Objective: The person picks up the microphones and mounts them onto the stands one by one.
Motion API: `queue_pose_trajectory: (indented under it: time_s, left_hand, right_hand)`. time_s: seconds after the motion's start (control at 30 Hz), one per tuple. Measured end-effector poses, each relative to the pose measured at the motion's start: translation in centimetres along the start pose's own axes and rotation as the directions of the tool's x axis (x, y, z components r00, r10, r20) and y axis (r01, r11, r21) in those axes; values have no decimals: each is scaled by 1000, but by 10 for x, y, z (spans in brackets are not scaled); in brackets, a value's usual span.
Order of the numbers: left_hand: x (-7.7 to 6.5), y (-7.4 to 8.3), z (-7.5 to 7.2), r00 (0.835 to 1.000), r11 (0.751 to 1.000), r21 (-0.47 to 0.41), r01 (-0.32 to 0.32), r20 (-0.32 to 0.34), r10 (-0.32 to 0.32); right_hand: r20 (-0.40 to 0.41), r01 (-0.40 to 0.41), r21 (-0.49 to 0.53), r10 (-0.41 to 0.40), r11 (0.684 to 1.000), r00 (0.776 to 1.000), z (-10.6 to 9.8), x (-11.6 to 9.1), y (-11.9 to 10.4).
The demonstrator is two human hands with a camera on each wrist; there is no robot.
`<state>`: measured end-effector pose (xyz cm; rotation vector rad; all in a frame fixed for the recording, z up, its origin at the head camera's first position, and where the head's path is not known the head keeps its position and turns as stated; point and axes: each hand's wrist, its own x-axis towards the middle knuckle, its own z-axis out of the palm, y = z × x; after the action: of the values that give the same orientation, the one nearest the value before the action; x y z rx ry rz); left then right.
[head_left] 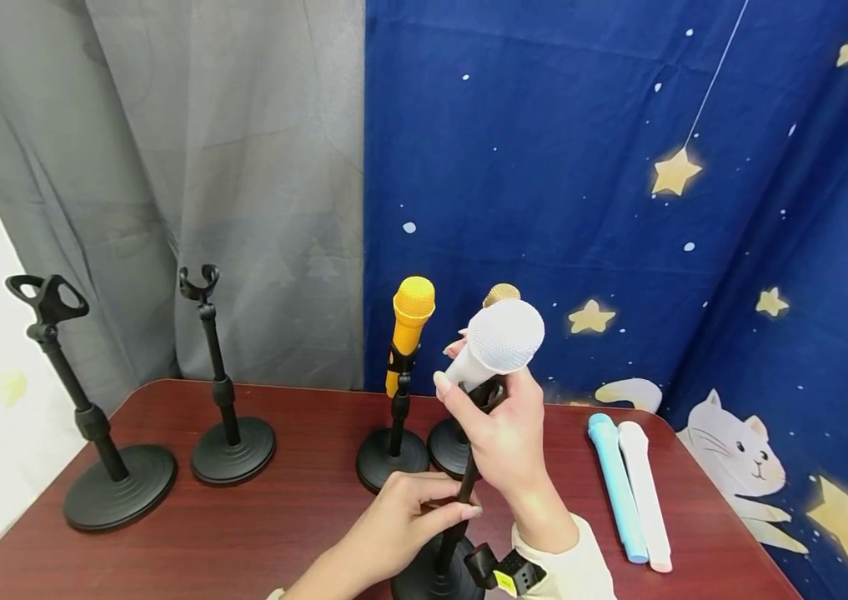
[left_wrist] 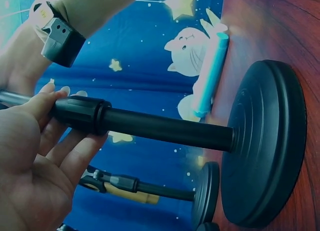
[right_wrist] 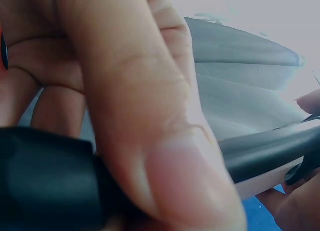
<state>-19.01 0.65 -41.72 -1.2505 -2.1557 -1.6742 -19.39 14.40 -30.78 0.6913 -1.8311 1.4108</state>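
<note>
In the head view my right hand [head_left: 506,433] grips a white microphone [head_left: 504,337] at the black clip [head_left: 489,393] on top of a black desk stand. The microphone tilts, mesh head up and to the right; how far it sits in the clip is hidden by the fingers. Lower down, my left hand [head_left: 412,517] pinches the stand's pole. The left wrist view shows those left fingers [left_wrist: 62,146] around the pole's collar [left_wrist: 82,113], above the round base [left_wrist: 265,146]. A large left thumb [right_wrist: 185,181] fills the right wrist view.
Behind stands a yellow microphone [head_left: 413,310] in its stand, beside a gold-headed microphone [head_left: 501,293], partly hidden. Two stands with bare clips, one nearer [head_left: 119,483] and one farther [head_left: 233,450], are at left. A blue microphone [head_left: 619,487] and a white-pink one [head_left: 644,496] lie at right.
</note>
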Motion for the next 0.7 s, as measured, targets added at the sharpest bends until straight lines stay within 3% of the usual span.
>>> queue_pose_trajectory:
  time_s: [0.17,0.7]
  left_hand:
    - [0,0,1,999,999,17,-40,-31,41]
    - [0,1,1,996,997,15,-69,-49,70]
  right_hand:
    - [-13,-6,-12,6,1000,1000,1,0,-1]
    - [-32,-15,10,15,1000,999,3,0,-3]
